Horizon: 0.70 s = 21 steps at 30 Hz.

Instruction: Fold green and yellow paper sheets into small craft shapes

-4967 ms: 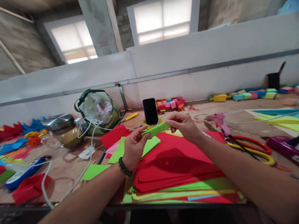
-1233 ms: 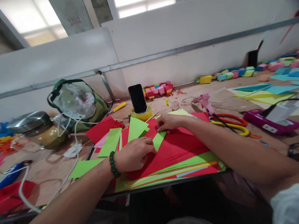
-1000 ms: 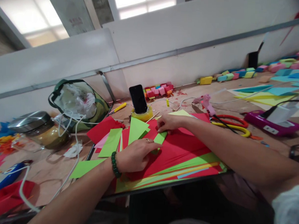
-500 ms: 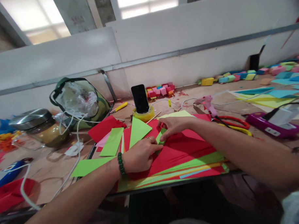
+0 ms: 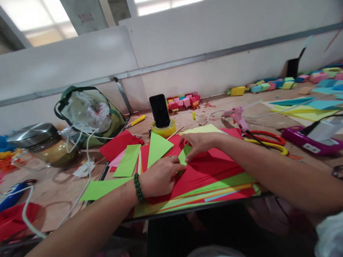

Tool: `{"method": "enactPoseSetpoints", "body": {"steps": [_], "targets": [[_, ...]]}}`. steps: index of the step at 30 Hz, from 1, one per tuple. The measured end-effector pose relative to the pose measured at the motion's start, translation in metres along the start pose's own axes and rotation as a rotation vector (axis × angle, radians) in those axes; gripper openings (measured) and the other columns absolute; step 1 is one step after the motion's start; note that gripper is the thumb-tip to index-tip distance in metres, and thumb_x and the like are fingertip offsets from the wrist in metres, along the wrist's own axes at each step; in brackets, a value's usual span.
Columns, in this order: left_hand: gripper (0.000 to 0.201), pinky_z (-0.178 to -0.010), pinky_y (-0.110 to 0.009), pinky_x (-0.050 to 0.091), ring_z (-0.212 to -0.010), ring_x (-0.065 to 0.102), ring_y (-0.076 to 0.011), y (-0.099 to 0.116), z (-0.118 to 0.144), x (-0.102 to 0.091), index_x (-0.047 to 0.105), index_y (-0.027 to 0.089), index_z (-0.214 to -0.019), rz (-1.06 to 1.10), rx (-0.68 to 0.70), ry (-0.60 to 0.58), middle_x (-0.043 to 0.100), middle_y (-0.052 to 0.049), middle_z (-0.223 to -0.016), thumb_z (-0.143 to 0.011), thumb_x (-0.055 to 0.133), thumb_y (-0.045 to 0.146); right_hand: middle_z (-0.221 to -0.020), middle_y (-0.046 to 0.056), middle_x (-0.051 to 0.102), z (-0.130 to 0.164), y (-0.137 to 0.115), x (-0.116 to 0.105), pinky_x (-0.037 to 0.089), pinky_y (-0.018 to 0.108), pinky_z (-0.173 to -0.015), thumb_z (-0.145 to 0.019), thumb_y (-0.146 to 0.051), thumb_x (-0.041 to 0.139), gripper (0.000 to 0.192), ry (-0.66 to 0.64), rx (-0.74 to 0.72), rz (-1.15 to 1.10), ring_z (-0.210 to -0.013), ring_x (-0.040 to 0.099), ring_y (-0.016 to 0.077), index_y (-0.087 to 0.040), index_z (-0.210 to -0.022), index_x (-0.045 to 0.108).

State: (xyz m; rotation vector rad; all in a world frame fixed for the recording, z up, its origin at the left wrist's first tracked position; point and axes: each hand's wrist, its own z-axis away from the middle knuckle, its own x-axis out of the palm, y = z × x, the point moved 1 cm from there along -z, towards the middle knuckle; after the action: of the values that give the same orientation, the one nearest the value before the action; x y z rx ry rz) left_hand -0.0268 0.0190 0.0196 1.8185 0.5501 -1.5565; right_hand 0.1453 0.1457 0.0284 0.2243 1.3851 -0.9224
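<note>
On the red paper (image 5: pixel 206 167), a green strip (image 5: pixel 183 154) is held in the grip of the right hand (image 5: pixel 200 143). It is touched by the left hand (image 5: pixel 161 176), whose grip cannot be told. A phone (image 5: pixel 160 110) is propped behind the red paper.

No readable lettering or numbers

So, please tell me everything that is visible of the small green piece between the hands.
The small green piece is bright, plain where it shows, and looks like paper or thin card. It sits on the red sheets. The left hand has a finger over its lower part; the right hand curves over its upper end, thumb at its right edge. The hands cover much of it, so I cannot tell its full outline.
</note>
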Motion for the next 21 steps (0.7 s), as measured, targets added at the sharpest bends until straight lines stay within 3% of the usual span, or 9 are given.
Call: {"method": "enactPoseSetpoints", "body": {"steps": [11,21], "targets": [[0.039,-0.084,-0.031,0.049,-0.093,0.06,-0.0216,0.008,0.007,-0.005,0.069,0.015,-0.102,0.023,0.009,-0.025,0.063,-0.011,-0.105,-0.073,0.045,0.004,-0.074,0.0,0.061,0.0,0.023,-0.004,0.042,0.024,-0.051,-0.067,-0.033,0.076,0.056,-0.059,0.195,-0.151,-0.06,0.059,0.0155,-0.017,-0.114,0.049],[0.047,-0.094,-0.032,0.046,-0.104,0.056,-0.0226,0.019,0.025,0.0,0.065,0.015,-0.105,-0.003,-0.031,0.003,0.061,-0.01,-0.11,-0.065,0.047,0.0,-0.081,0.001,0.061,0.004,0.029,-0.01,0.049,0.023,-0.054,-0.078,-0.033,0.068,0.044,-0.104,0.178,-0.296,-0.055,0.06,0.011,-0.018,-0.113,0.047]]}}
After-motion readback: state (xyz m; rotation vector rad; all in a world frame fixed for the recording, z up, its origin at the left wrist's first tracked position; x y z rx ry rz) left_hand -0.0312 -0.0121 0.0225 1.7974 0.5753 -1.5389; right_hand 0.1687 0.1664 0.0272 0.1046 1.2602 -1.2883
